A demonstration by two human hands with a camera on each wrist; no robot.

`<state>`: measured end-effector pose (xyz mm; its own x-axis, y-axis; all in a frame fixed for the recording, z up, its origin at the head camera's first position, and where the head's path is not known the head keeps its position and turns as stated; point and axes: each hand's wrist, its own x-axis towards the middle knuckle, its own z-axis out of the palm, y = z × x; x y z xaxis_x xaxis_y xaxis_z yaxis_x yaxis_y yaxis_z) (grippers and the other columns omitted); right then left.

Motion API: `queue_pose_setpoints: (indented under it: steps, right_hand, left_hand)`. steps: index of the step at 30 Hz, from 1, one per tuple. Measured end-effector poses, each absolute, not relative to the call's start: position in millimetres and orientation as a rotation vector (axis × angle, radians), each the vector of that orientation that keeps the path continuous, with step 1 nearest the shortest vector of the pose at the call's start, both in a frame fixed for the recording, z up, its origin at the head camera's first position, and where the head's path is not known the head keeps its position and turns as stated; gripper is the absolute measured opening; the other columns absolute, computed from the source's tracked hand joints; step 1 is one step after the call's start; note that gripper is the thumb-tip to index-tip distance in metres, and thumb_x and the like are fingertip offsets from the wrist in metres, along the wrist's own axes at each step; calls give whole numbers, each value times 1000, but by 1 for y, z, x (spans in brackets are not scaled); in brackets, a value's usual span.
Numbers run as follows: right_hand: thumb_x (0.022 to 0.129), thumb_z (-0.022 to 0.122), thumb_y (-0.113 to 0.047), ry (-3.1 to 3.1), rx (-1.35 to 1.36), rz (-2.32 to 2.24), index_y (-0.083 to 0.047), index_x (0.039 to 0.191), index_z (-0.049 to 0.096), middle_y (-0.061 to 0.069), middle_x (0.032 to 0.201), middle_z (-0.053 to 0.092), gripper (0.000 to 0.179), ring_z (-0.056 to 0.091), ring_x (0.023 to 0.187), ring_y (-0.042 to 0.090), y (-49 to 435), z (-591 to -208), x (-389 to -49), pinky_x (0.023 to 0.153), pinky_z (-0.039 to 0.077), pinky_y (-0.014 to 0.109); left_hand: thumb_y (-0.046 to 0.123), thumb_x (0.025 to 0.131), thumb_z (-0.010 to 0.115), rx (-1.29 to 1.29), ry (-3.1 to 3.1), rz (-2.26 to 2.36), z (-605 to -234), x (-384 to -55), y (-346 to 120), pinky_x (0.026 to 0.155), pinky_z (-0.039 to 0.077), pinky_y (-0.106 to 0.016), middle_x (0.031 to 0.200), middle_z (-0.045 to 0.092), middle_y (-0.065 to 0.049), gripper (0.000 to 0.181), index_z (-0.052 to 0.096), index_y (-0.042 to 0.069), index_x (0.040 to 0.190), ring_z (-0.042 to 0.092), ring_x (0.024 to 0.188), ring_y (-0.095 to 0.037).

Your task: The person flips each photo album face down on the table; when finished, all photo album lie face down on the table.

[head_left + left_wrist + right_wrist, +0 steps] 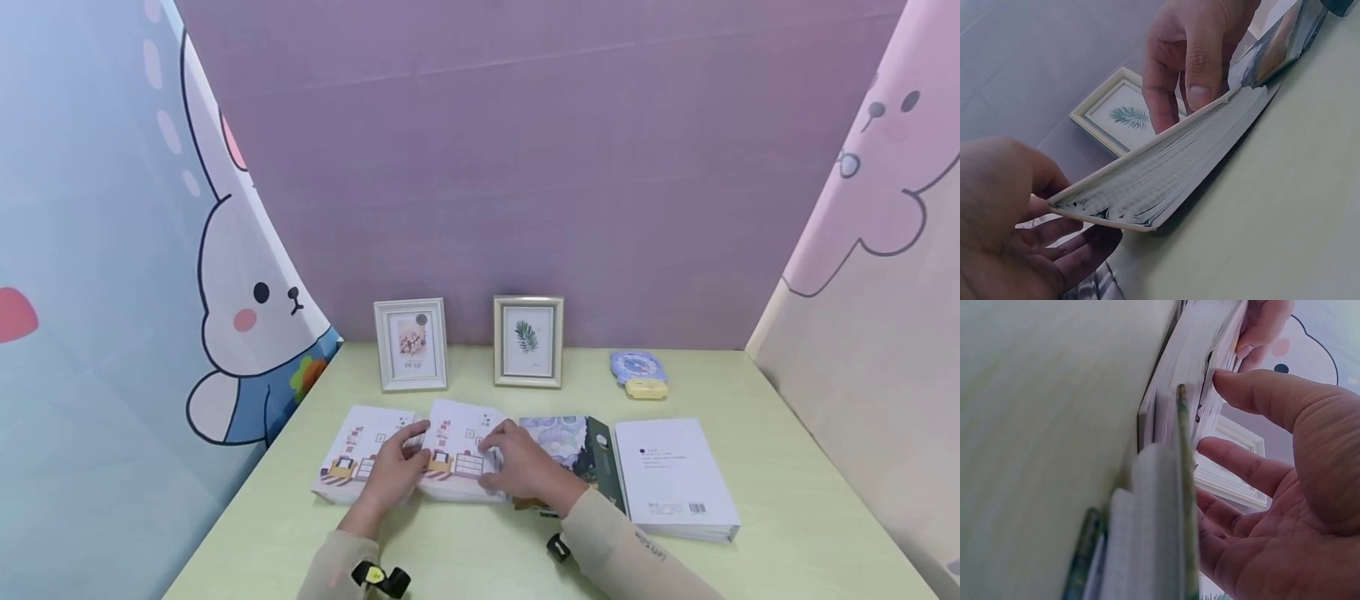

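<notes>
Lying between left hand (397,468), which pinched its left edge, and right hand (523,463), spread and touching its right side, the book (457,442), second from left on the desk (465,550), ran its long axis front to back, both hands equally near.

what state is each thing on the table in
left white book, closed, flat
middle white book, closed, left hand and right hand at its sides
painting-cover book, closed, flat
right white book, closed, flat
white frame, upright
gold frame, upright
blue-yellow item, state unclear
</notes>
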<state>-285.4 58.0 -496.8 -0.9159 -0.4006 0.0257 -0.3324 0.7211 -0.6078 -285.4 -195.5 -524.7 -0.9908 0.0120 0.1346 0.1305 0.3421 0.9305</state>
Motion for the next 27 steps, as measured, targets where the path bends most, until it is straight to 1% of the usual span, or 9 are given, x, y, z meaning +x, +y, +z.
queue_pose_setpoints:
  steps: [4,8,9,12,15,17,19,23,27]
  right_hand:
    - [83,89,-37,2817,-607,-969,-19,130,72,2,136,53,53,53,124,25,58,-496,-286,107,51,48]
    - [83,88,-41,2820,-604,-991,-21,132,70,1,132,53,57,55,118,23,59,-496,-287,103,53,48]
    - [83,88,-42,2816,-604,-1002,-21,133,70,1,131,53,58,55,116,21,59,-496,-287,102,53,47]
    - [84,87,-45,2800,-592,-1044,-23,136,68,-1,126,53,60,55,109,18,59,-496,-288,95,55,44]
    - [85,86,-47,2786,-579,-1078,-24,137,67,-2,124,52,61,56,105,16,59,-496,-287,90,56,41]
    - [85,86,-47,2779,-573,-1095,-24,138,67,-2,123,52,60,56,104,16,58,-496,-287,88,56,40]
    - [85,85,-47,2778,-567,-1100,-25,138,66,-2,123,52,60,57,105,16,58,-496,-287,87,56,39]
    - [85,85,-48,2775,-561,-1106,-27,139,66,-2,125,53,61,58,105,17,58,-496,-288,86,56,38]
    - [85,86,-48,2753,-571,-1132,-26,139,66,0,125,54,61,60,110,21,59,-496,-288,88,58,42]
  left_hand:
    - [2,95,69,-159,-2431,-1800,-522,-285,-195,84,59,-25,149,57,-17,53,59,6,147,65,118,-35]
    - [5,98,68,-211,-2357,-1921,-520,-284,-197,86,58,-24,156,51,-13,55,55,10,151,61,124,-35]
    - [7,100,66,-223,-2332,-1967,-520,-284,-197,84,57,-24,156,51,-13,54,54,11,153,61,123,-34]
    - [10,105,58,-244,-2217,-2171,-518,-282,-199,89,58,-27,158,49,-12,51,51,13,155,62,123,-30]
    - [9,109,49,-263,-2110,-2320,-515,-282,-200,93,59,-32,158,48,-13,46,50,9,155,65,121,-26]
    - [6,109,45,-266,-2074,-2361,-513,-282,-200,96,59,-34,158,47,-13,44,51,6,153,65,122,-22]
    - [5,110,44,-255,-2075,-2357,-512,-282,-200,95,60,-34,157,49,-12,43,53,6,152,66,122,-20]
    - [1,108,45,-252,-2067,-2359,-511,-282,-200,93,60,-33,154,52,-13,43,54,5,150,66,120,-21]
    - [-1,105,46,-257,-2053,-2366,-511,-282,-200,91,61,-31,153,53,-14,45,55,6,149,68,116,-21]
